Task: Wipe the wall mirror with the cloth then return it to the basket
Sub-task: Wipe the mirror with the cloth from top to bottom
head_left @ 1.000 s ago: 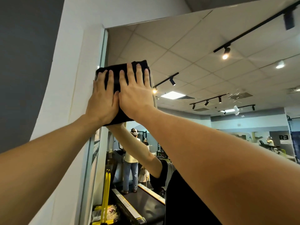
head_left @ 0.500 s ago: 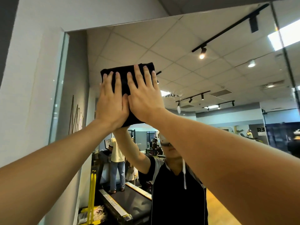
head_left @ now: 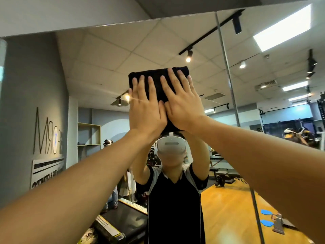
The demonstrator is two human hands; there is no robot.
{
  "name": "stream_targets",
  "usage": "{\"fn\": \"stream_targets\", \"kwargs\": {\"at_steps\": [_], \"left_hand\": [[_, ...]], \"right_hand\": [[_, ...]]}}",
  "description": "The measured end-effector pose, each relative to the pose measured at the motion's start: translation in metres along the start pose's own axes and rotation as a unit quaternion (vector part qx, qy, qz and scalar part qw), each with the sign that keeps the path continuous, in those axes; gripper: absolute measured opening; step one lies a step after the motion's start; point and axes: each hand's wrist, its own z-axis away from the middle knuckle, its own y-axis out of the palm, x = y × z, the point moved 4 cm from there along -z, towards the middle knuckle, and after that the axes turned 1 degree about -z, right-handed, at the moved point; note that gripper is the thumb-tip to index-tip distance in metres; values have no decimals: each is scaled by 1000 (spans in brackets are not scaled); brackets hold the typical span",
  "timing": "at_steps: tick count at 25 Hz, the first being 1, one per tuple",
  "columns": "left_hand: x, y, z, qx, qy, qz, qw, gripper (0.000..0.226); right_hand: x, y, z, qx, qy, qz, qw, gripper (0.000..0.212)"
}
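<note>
A folded black cloth (head_left: 156, 74) lies flat against the wall mirror (head_left: 98, 71), high up near the middle of the view. My left hand (head_left: 146, 110) presses its left half with straight, spread fingers. Beside it, thumbs almost touching, my right hand (head_left: 181, 104) presses the right half the same way. The cloth's lower part is hidden under my palms. No basket is in view.
The mirror reflects me, a gym ceiling with track lights, a treadmill (head_left: 123, 221) at the bottom left and a wooden floor (head_left: 228, 208) at the right. A vertical seam (head_left: 228, 73) divides the mirror right of the cloth. The mirror's top edge (head_left: 105, 25) runs above.
Both hands have slid the cloth to the right along the mirror, away from its left edge by the white wall. The cloth now sits over my own reflection.
</note>
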Motion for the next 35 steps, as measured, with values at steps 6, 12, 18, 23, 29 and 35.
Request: {"fn": "stream_targets", "kwargs": {"at_steps": [6, 12, 18, 23, 29, 35], "left_hand": [[-92, 30, -10, 8, 20, 10, 1000, 70], [-121, 40, -14, 6, 26, -2, 1000, 70], [-125, 40, -3, 5, 22, 21, 1000, 69], [-131, 41, 26, 15, 30, 23, 999, 69], [-123, 38, 47, 27, 62, 13, 998, 69], [-110, 34, 46, 34, 72, 12, 997, 68]], "right_hand": [[-92, -21, 28, -2, 13, 15, 1000, 67], [-121, -26, 38, -11, 14, 14, 1000, 66], [-122, -26, 50, -11, 18, 0, 1000, 66], [-117, -23, 80, -26, 19, -17, 999, 65], [-109, -24, 101, -33, 24, -51, 998, 69], [-90, -22, 96, -42, 52, -49, 997, 71]]}}
